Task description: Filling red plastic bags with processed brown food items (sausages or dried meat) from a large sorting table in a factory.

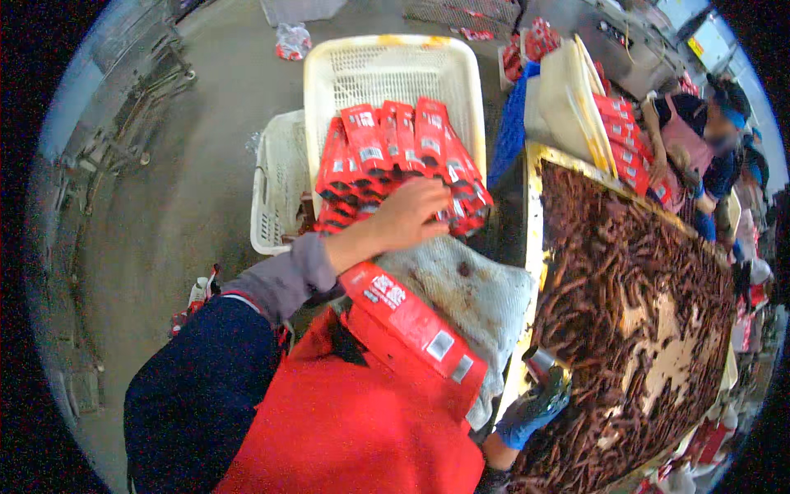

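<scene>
My left hand (410, 213), bare, is over the near edge of a pile of red printed pouches (370, 139) in a white plastic basket (395, 68). Its thumb stands apart from its fingers, and I see nothing held between them. Below that wrist, more red pouches (426, 327) lie on my lap against a red apron (364, 420). A stained pale cloth (466, 278) is spread beside them. At the table's near-left edge, my right hand (537, 407), in a wet blue glove, grips a small metal cylinder (540, 361).
To my right is a yellow-white-rimmed table (536, 216) bearing a heap of dark brown strips (592, 259). A second white basket (268, 185) stands behind the first. Beyond the table, an upright white crate (561, 111) stands near a person in a pink apron (688, 136).
</scene>
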Tool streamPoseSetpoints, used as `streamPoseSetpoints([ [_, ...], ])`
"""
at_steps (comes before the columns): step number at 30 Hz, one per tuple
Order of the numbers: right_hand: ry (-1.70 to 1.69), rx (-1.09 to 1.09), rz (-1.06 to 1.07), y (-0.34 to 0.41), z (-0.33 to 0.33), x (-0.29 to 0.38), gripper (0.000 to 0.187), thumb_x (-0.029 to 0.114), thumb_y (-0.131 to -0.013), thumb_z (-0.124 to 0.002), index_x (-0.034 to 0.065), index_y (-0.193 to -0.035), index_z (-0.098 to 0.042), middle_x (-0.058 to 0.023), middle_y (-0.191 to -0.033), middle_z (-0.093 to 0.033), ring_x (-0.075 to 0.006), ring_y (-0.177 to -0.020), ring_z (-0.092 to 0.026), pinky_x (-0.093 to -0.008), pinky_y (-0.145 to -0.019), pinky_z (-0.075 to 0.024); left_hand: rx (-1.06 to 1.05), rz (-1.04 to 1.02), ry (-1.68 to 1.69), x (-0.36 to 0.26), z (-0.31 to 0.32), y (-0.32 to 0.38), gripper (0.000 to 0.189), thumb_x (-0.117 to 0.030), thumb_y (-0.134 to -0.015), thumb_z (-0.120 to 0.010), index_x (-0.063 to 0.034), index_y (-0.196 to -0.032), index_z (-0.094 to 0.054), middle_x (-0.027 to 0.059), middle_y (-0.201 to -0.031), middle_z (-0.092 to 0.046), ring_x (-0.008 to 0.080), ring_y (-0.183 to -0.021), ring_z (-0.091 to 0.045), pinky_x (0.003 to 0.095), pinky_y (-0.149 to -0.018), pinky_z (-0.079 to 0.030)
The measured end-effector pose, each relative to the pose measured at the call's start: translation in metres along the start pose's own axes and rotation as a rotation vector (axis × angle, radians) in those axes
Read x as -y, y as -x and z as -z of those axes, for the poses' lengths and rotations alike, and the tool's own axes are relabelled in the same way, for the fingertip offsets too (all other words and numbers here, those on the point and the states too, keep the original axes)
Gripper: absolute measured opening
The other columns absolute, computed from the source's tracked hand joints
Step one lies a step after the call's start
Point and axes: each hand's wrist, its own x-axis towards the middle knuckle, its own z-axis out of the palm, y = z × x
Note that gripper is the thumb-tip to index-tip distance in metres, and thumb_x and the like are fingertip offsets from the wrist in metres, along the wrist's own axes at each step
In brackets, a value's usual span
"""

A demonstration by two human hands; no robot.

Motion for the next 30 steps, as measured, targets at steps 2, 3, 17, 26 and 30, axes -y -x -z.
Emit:
streamPoseSetpoints([
  [2, -0.146, -0.038, -0.143, 0.002, -0.005, -0.002, 0.018, 0.009, -0.088, -0.052, -0.0017, -0.101, -0.060, -0.0156, -0.098, -0.059, -0.0281, -0.090, -0.058, -0.0376, -0.077, -0.0486, 0.283, -0.030, 0.247, -0.065, 0.013, 0.022, 0.054, -0.044, -0.072, -0.066, -0.0018, -0.104, -0.057, 0.0160, -0.113, -0.055, 0.0324, -0.107, -0.051, 0.0440, -0.093, -0.039],
  [3, -0.227, -0.063, -0.208, 0.002, -0.007, -0.001, 0.014, 0.006, -0.088, -0.054, -0.0022, -0.097, -0.061, -0.0148, -0.095, -0.058, -0.0254, -0.087, -0.058, -0.0355, -0.074, -0.0494, 0.401, -0.114, 0.172, -0.091, 0.010, 0.047, 0.063, -0.048, -0.070, -0.067, -0.0021, -0.112, -0.055, 0.0153, -0.122, -0.051, 0.0310, -0.116, -0.046, 0.0442, -0.098, -0.036],
  [17, -0.974, 0.347, -0.795, 0.007, 0.017, 0.038, 0.023, 0.009, -0.081, -0.058, -0.0022, -0.101, -0.062, -0.0087, -0.096, -0.063, -0.0157, -0.086, -0.058, -0.0298, -0.079, -0.0468, 0.556, -0.017, 0.377, -0.143, 0.031, 0.084, 0.018, -0.015, -0.077, -0.063, -0.0025, -0.090, -0.064, 0.0094, -0.093, -0.064, 0.0253, -0.087, -0.062, 0.0360, -0.074, -0.051],
  [26, -0.883, 0.728, -0.616, -0.013, 0.005, 0.043, 0.018, 0.014, -0.087, -0.058, -0.0021, -0.093, -0.063, -0.0136, -0.085, -0.066, -0.0246, -0.078, -0.062, -0.0345, -0.071, -0.0479, 0.484, -0.045, 0.540, -0.174, 0.021, 0.058, 0.023, -0.014, -0.074, -0.067, -0.0007, -0.093, -0.061, 0.0116, -0.091, -0.062, 0.0288, -0.087, -0.060, 0.0374, -0.075, -0.049],
  [30, -0.946, 0.583, -0.487, -0.018, 0.014, 0.071, 0.030, 0.015, -0.089, -0.056, -0.0018, -0.114, -0.055, -0.0202, -0.112, -0.058, -0.0329, -0.107, -0.054, -0.0389, -0.098, -0.0371, 0.303, 0.124, 0.596, -0.187, 0.012, 0.043, 0.037, -0.019, -0.070, -0.073, 0.0008, -0.100, -0.061, 0.0131, -0.097, -0.062, 0.0281, -0.092, -0.060, 0.0362, -0.082, -0.048],
])
